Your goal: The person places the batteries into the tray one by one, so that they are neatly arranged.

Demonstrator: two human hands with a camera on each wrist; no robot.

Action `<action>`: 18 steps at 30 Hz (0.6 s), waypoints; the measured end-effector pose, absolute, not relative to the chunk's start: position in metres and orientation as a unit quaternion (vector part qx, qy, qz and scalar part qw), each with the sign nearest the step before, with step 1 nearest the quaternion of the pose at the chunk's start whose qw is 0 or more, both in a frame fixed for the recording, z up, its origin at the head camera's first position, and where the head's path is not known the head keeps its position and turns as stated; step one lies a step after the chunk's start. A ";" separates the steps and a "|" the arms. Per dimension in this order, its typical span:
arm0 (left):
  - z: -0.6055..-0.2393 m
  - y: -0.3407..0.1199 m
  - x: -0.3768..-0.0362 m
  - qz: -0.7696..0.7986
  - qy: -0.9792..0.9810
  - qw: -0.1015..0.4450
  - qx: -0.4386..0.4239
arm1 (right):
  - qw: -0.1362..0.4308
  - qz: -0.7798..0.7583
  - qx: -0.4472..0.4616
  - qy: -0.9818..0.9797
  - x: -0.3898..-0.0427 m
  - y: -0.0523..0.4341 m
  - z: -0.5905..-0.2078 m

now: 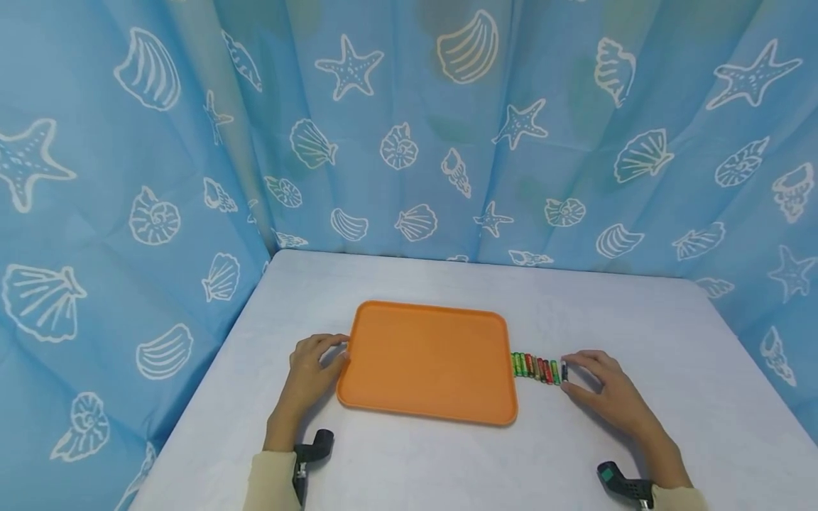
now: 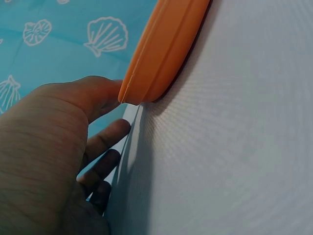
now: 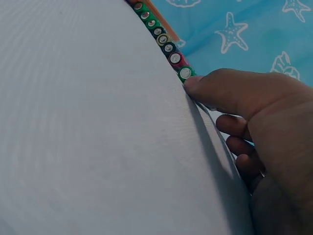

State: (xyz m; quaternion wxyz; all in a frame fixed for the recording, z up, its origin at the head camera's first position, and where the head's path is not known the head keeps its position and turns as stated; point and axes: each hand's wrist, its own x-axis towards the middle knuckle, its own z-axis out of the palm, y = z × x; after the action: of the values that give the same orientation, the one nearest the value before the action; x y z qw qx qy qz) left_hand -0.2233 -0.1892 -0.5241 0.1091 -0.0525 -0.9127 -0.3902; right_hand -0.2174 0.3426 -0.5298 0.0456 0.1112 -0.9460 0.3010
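Observation:
An orange tray lies flat on the white-covered table. At its left edge, my left hand touches the rim with thumb and fingertip; in the left wrist view the thumb meets the tray's side and the other fingers are loosely bent. A row of small batteries, green, red and dark, runs side by side from the tray's right edge. At the row's right end my right hand pinches a dark battery between thumb and finger. In the right wrist view the thumb hides that battery, beside a green one.
White cloth covers the table. Blue curtains with white shell and starfish prints hang behind it and at both sides. A black wrist camera is on the left wrist, another on the right.

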 end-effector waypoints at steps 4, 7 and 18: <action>-0.523 -0.190 -0.223 -0.394 -0.911 0.107 -0.054 | 0.073 0.313 0.095 -0.942 -0.214 0.343 -0.532; -0.523 -0.191 -0.223 -0.395 -0.910 0.109 -0.059 | 0.097 0.310 0.086 -0.942 -0.214 0.341 -0.533; -0.524 -0.190 -0.225 -0.394 -0.912 0.097 -0.051 | 0.134 0.301 0.053 -0.943 -0.209 0.332 -0.522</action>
State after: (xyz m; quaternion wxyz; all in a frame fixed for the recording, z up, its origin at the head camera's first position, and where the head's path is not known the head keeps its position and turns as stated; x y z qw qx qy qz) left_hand -0.2252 -0.1904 -0.5240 0.0972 -0.0508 -0.9125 -0.3941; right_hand -0.2092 0.3319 -0.5221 0.1335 0.0525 -0.9426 0.3014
